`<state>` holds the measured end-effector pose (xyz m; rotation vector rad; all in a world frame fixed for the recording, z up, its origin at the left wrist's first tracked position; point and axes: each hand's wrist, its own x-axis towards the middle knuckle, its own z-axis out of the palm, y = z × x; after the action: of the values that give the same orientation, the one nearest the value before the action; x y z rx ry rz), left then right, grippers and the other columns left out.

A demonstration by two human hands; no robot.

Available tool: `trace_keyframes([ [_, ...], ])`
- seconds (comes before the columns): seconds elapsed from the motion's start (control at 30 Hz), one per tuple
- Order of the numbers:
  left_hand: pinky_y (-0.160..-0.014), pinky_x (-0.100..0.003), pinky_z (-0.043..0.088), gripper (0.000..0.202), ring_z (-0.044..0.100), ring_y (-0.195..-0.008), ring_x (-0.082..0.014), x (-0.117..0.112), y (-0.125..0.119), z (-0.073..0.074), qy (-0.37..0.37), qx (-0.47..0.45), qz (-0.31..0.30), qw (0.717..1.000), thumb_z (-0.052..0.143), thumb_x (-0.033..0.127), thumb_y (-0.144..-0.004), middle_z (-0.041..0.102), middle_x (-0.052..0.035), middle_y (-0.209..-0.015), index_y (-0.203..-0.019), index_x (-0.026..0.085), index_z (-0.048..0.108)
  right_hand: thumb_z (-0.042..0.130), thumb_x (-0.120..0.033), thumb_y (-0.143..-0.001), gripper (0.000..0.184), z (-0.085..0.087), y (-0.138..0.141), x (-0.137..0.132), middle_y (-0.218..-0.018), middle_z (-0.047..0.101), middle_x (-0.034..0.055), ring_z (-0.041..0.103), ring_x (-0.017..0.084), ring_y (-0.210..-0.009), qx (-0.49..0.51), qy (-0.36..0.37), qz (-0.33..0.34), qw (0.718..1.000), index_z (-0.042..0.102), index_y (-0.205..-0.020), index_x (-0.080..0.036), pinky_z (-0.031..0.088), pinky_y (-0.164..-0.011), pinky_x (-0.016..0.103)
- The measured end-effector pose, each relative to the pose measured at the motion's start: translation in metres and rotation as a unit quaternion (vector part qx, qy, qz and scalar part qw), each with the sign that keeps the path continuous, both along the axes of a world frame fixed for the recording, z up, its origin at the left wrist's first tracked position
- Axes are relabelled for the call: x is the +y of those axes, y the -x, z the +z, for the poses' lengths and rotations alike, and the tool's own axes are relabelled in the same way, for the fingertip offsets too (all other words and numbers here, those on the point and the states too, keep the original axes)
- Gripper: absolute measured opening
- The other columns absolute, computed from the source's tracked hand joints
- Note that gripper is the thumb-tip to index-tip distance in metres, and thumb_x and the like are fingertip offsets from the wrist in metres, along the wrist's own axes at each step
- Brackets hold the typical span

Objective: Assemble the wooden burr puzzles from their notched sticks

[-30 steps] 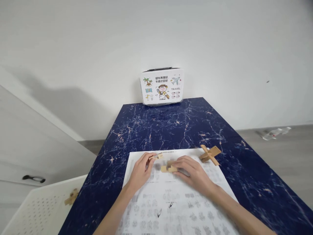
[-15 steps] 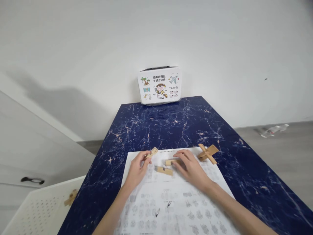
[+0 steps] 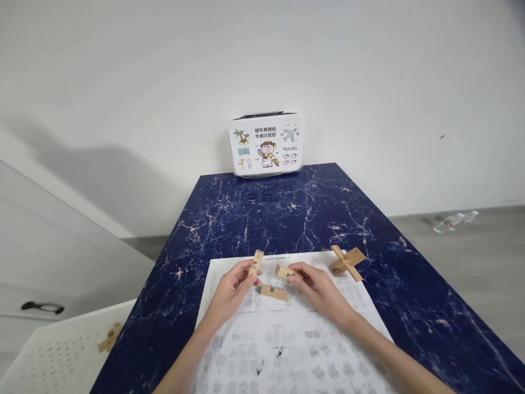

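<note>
My left hand (image 3: 232,287) is closed on a small notched wooden block (image 3: 256,261), its top end tilted up and away from me. Between thumb and fingers of my right hand (image 3: 318,287) is another notched wooden block (image 3: 283,271); its right end is hidden by the fingers. A third notched block (image 3: 274,293) lies on the printed sheet (image 3: 246,323) between the hands, touched by neither. Farther right, a wooden puzzle of crossed pieces (image 3: 348,262) rests at the sheet's upper right corner.
The sheet lies on a dark blue marble-patterned table (image 3: 262,219). At its far edge a white cartoon case (image 3: 266,145) stands against the wall. On the left, lower than the tabletop, a white perforated surface (image 3: 57,355) bears a wooden piece (image 3: 109,337). A clear bottle (image 3: 455,221) lies on the floor.
My right fingers have closed round the block beneath them and tilted it. The block in my left hand has turned more upright. The view has shifted slightly.
</note>
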<state>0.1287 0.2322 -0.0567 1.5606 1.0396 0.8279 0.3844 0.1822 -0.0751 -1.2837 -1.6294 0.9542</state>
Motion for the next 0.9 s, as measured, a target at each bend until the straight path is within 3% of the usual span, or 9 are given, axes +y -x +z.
trace_keyframes([
  [0.1,-0.084,-0.036,0.058,0.043,0.075,-0.085,-0.0226,-0.003,-0.001,0.002,0.008,-0.002,-0.01,1.0,0.066,0.05,-0.096,0.077,-0.009,-0.098,-0.125,0.019,0.063,0.049,-0.048,-0.108,0.032,0.009,0.004,-0.003,-0.074,0.064,0.0007,0.058,0.018,-0.064,0.118,0.061,0.044,0.99,0.067,-0.109,-0.022,0.05,-0.064,0.032],
  [0.23,-0.085,-0.036,0.056,0.04,0.073,-0.083,-0.022,-0.006,-0.003,0.008,0.012,0.001,-0.013,1.0,0.066,0.047,-0.096,0.074,-0.0066,-0.093,-0.125,0.02,0.062,0.056,-0.052,-0.105,0.032,0.017,0.01,-0.007,-0.112,0.071,0.0087,0.069,0.02,-0.082,0.231,0.094,0.124,0.96,0.07,-0.107,-0.023,0.059,-0.081,0.037],
  [0.3,-0.084,-0.035,0.055,0.038,0.072,-0.083,-0.0216,-0.009,-0.005,0.01,0.008,0.003,-0.015,1.0,0.066,0.046,-0.096,0.072,-0.0045,-0.089,-0.124,0.021,0.06,0.058,-0.054,-0.103,0.032,0.018,0.013,-0.009,-0.12,0.07,0.0097,0.072,0.023,-0.09,0.25,0.11,0.136,0.952,0.071,-0.108,-0.024,0.06,-0.088,0.041],
  [0.47,-0.082,-0.033,0.052,0.037,0.067,-0.082,-0.0194,-0.018,-0.009,0.009,-0.026,0.004,-0.036,0.999,0.069,0.039,-0.096,0.067,-0.0006,-0.086,-0.124,0.024,0.05,0.058,-0.064,-0.099,0.043,0.007,0.021,-0.014,-0.104,0.072,0.0096,0.07,0.025,-0.086,0.28,0.134,0.145,0.94,0.073,-0.103,-0.024,0.06,-0.087,0.046],
  [0.6,-0.077,-0.031,0.049,0.037,0.062,-0.076,-0.0166,-0.026,-0.012,0.007,-0.039,0.01,-0.078,0.996,0.068,0.033,-0.097,0.063,0.0026,-0.082,-0.122,0.025,0.043,0.063,-0.061,-0.099,0.044,0.003,0.022,-0.014,-0.082,0.068,0.0054,0.064,0.02,-0.073,0.349,0.161,0.159,0.909,0.075,-0.099,-0.019,0.056,-0.076,0.037],
  [0.7,-0.072,-0.03,0.046,0.04,0.06,-0.073,-0.0155,-0.029,-0.013,0.005,-0.041,0.021,-0.094,0.994,0.068,0.031,-0.097,0.06,0.005,-0.078,-0.124,0.025,0.04,0.066,-0.056,-0.099,0.041,0.005,0.023,-0.014,-0.077,0.065,0.0041,0.06,0.017,-0.07,0.38,0.174,0.164,0.894,0.077,-0.1,-0.017,0.051,-0.071,0.032],
  [0.8,-0.068,-0.029,0.045,0.05,0.058,-0.072,-0.0153,-0.031,-0.013,0.003,-0.063,0.043,-0.102,0.992,0.073,0.03,-0.093,0.059,0.0051,-0.079,-0.129,0.026,0.039,0.066,-0.056,-0.099,0.043,0.005,0.025,-0.014,-0.073,0.064,0.0032,0.057,0.016,-0.066,0.385,0.182,0.142,0.894,0.078,-0.097,-0.015,0.049,-0.068,0.031],
  [0.9,-0.067,-0.029,0.046,0.059,0.055,-0.071,-0.015,-0.033,-0.013,0.001,-0.135,0.096,-0.086,0.982,0.08,0.028,-0.086,0.058,0.0032,-0.088,-0.131,0.028,0.042,0.067,-0.057,-0.098,0.044,0.001,0.027,-0.014,-0.069,0.063,0.0021,0.056,0.014,-0.06,0.374,0.18,0.129,0.901,0.077,-0.089,-0.015,0.047,-0.062,0.029],
])
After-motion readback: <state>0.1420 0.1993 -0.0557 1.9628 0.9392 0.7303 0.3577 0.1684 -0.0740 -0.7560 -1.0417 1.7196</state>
